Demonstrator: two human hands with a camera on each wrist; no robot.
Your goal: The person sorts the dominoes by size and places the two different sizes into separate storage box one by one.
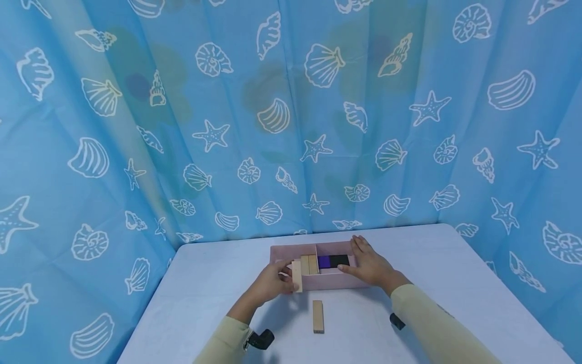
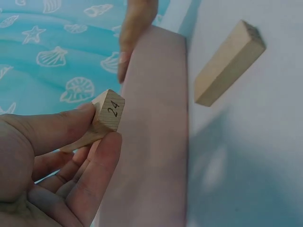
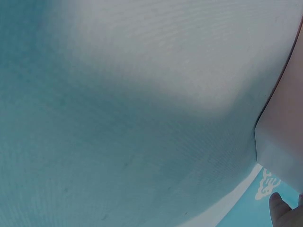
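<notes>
My left hand (image 1: 273, 282) pinches a wooden block (image 2: 110, 112) between thumb and fingers, its end marked 24. In the head view this block is at the near wall of a pink divided box (image 1: 336, 282). Wooden blocks (image 1: 309, 265) lie in the box's left compartment, against the divider. To the right of the divider are a purple block (image 1: 323, 262) and a black block (image 1: 338, 260). My right hand (image 1: 373, 267) rests on the box's right end, fingers extended towards the far corner and thumb near the front rim. Only some of its fingertips show in the right wrist view.
Another wooden block (image 1: 318, 317) lies on the white table (image 1: 364, 328) in front of the box. Behind the table hangs a blue curtain (image 1: 291, 167) with shells and starfish. Black straps or mounts are at both wrists.
</notes>
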